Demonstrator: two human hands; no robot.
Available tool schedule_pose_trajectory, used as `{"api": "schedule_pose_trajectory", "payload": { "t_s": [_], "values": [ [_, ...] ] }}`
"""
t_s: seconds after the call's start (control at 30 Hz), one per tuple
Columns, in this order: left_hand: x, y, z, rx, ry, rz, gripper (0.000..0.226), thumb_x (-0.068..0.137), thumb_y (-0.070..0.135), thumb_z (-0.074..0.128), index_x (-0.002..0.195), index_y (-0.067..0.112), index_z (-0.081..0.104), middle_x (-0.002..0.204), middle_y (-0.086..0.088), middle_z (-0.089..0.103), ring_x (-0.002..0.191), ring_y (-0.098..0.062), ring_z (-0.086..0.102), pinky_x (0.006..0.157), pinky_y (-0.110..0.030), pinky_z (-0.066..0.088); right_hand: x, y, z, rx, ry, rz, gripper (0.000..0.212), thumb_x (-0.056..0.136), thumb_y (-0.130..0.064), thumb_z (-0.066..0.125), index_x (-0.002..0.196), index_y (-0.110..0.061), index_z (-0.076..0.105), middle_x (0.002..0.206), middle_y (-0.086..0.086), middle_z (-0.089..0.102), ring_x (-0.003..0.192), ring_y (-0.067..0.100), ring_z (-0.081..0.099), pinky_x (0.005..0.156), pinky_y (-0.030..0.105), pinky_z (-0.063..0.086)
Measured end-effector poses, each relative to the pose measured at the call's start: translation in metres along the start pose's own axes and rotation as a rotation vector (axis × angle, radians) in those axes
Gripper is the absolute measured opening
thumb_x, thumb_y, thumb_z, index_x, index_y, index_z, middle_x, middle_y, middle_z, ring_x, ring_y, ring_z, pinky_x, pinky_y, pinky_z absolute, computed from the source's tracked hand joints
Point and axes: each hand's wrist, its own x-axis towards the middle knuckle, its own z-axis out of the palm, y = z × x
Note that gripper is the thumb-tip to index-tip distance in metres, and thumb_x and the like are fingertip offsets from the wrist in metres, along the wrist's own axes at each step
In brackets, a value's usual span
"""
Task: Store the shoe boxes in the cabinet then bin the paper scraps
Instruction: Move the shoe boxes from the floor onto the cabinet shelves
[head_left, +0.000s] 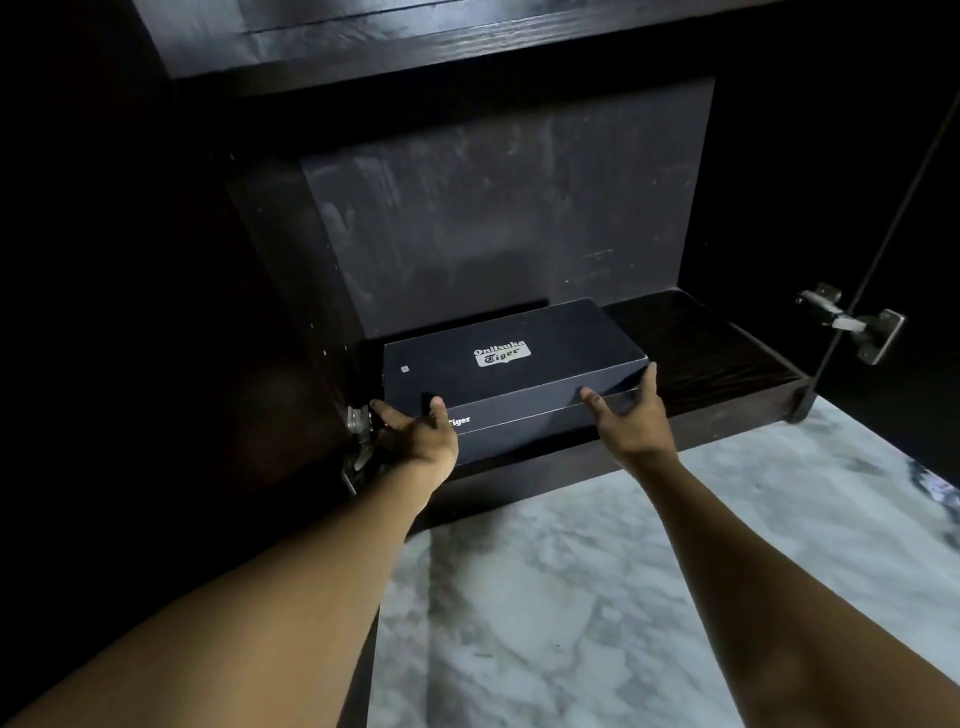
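Note:
A dark navy shoe box (511, 371) with a white logo label on its lid lies flat on the bottom shelf of the dark wooden cabinet (717, 343), toward the shelf's left side. My left hand (415, 431) rests against the box's front left corner, fingers straight along its left end. My right hand (631, 415) touches the front right corner with spread, relaxed fingers. Neither hand curls round the box.
The cabinet doors stand open, with metal hinges at the left (358, 441) and right (852, 322). An upper shelf (415, 47) runs overhead. A marble floor (597, 597) spreads below the cabinet. The shelf right of the box is bare.

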Motion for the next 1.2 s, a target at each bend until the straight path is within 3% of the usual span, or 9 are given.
{"api": "schedule_pose_trajectory", "payload": {
  "t_s": [0.13, 0.23, 0.3, 0.4, 0.53, 0.7, 1.0, 1.2],
  "values": [
    [-0.038, -0.012, 0.017, 0.069, 0.008, 0.057, 0.084, 0.094, 0.050, 0.046, 0.155, 0.015, 0.000, 0.158, -0.021, -0.002, 0.142, -0.041, 0.015, 0.115, -0.048, 0.020, -0.030, 0.012, -0.002, -0.236, 0.204, -0.146, 0.094, 0.083, -0.056, 0.069, 0.154, -0.019, 0.020, 0.149, 0.016, 0.033, 0.134, 0.035, 0.041, 0.099, 0.050, 0.046],
    [-0.065, -0.020, 0.032, 0.213, 0.105, 0.339, 0.081, 0.089, 0.045, 0.044, 0.156, 0.017, 0.008, 0.161, -0.019, -0.006, 0.147, -0.040, 0.001, 0.115, -0.053, 0.015, -0.039, 0.021, 0.000, -0.373, 0.217, -0.319, 0.082, 0.082, -0.049, 0.073, 0.146, -0.016, 0.034, 0.137, 0.017, 0.042, 0.120, 0.036, 0.051, 0.086, 0.049, 0.055],
    [-0.064, -0.016, 0.037, 0.335, 0.084, 0.441, 0.081, 0.090, 0.042, 0.044, 0.156, 0.022, 0.001, 0.162, -0.015, -0.012, 0.149, -0.036, -0.007, 0.118, -0.051, 0.009, -0.040, 0.020, 0.003, -0.418, 0.170, -0.388, 0.076, 0.082, -0.044, 0.074, 0.143, -0.018, 0.039, 0.135, 0.015, 0.043, 0.118, 0.035, 0.053, 0.085, 0.048, 0.056],
    [-0.048, -0.009, 0.036, 0.486, -0.005, 0.377, 0.083, 0.094, 0.042, 0.042, 0.155, 0.024, -0.011, 0.160, -0.012, -0.024, 0.148, -0.033, -0.018, 0.120, -0.048, 0.006, -0.037, 0.014, 0.012, -0.457, 0.062, -0.426, 0.073, 0.084, -0.043, 0.072, 0.145, -0.023, 0.037, 0.138, 0.010, 0.038, 0.125, 0.031, 0.047, 0.091, 0.048, 0.054],
    [-0.028, 0.000, 0.027, 0.584, -0.050, 0.353, 0.085, 0.092, 0.041, 0.045, 0.155, 0.025, -0.008, 0.161, -0.010, -0.019, 0.149, -0.034, -0.014, 0.119, -0.049, 0.008, -0.027, 0.002, 0.026, -0.455, 0.001, -0.353, 0.078, 0.085, -0.043, 0.070, 0.150, -0.025, 0.031, 0.144, 0.009, 0.030, 0.134, 0.028, 0.036, 0.100, 0.047, 0.049],
    [0.008, 0.021, 0.013, 0.563, -0.203, 0.279, 0.092, 0.089, 0.038, 0.054, 0.154, 0.029, -0.010, 0.160, -0.006, -0.024, 0.149, -0.032, -0.013, 0.120, -0.052, 0.011, -0.007, -0.008, 0.046, -0.421, -0.063, -0.300, 0.078, 0.087, -0.043, 0.068, 0.151, -0.022, 0.029, 0.151, 0.007, 0.027, 0.141, 0.027, 0.027, 0.108, 0.046, 0.041],
    [0.056, 0.034, 0.005, 0.537, -0.342, 0.229, 0.092, 0.091, 0.028, 0.055, 0.154, 0.029, -0.012, 0.156, -0.003, -0.035, 0.150, -0.029, -0.007, 0.122, -0.044, 0.012, 0.026, -0.024, 0.086, -0.361, -0.221, -0.217, 0.082, 0.090, -0.043, 0.064, 0.156, -0.024, 0.019, 0.165, -0.002, 0.005, 0.150, 0.025, 0.006, 0.117, 0.048, 0.025],
    [0.065, 0.038, 0.006, 0.566, -0.320, 0.249, 0.090, 0.090, 0.028, 0.056, 0.155, 0.028, -0.006, 0.159, -0.006, -0.028, 0.150, -0.033, -0.002, 0.121, -0.046, 0.016, 0.034, -0.038, 0.080, -0.297, -0.203, -0.186, 0.079, 0.092, -0.044, 0.062, 0.156, -0.023, 0.021, 0.164, -0.001, 0.015, 0.149, 0.026, 0.015, 0.118, 0.044, 0.023]
  ]
}}
